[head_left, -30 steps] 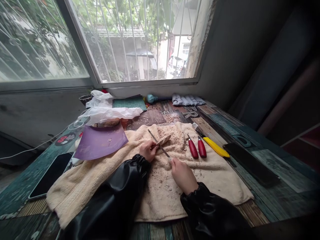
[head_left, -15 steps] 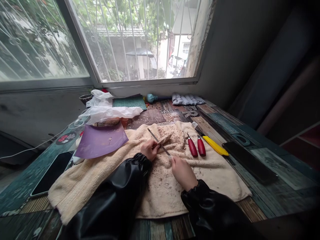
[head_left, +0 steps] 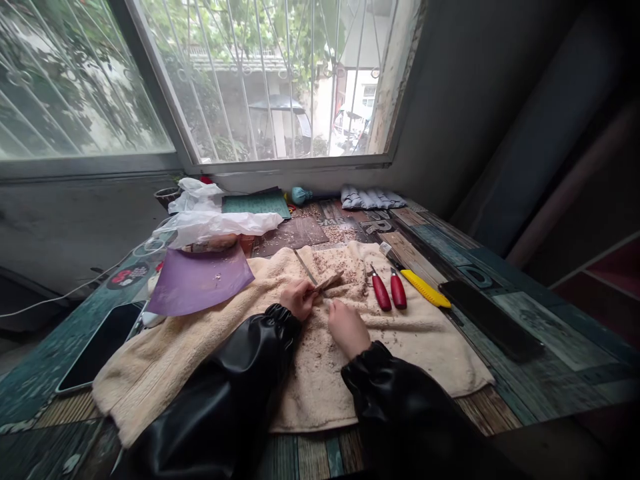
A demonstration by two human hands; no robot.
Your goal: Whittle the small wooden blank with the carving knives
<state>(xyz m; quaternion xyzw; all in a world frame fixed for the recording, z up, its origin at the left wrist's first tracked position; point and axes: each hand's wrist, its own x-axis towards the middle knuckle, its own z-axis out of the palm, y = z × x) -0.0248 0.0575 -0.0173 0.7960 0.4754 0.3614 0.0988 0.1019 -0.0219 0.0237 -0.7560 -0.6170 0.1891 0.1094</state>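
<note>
The right hand (head_left: pixel 349 328), gripping the file (head_left: pixel 305 267), has moved nearer the wood (head_left: pixel 331 281), which the left hand (head_left: pixel 298 300) pinches; the filing stroke seems pushed well forward.

A barred window (head_left: pixel 280 87) in a grey wall (head_left: pixel 90 220) lights a plank-patterned table (head_left: pixel 555 327).

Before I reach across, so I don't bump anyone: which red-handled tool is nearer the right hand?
The left red-handled tool: it lies closer to the right hand, while the other red-handled tool sits beside the yellow-handled one.
</note>
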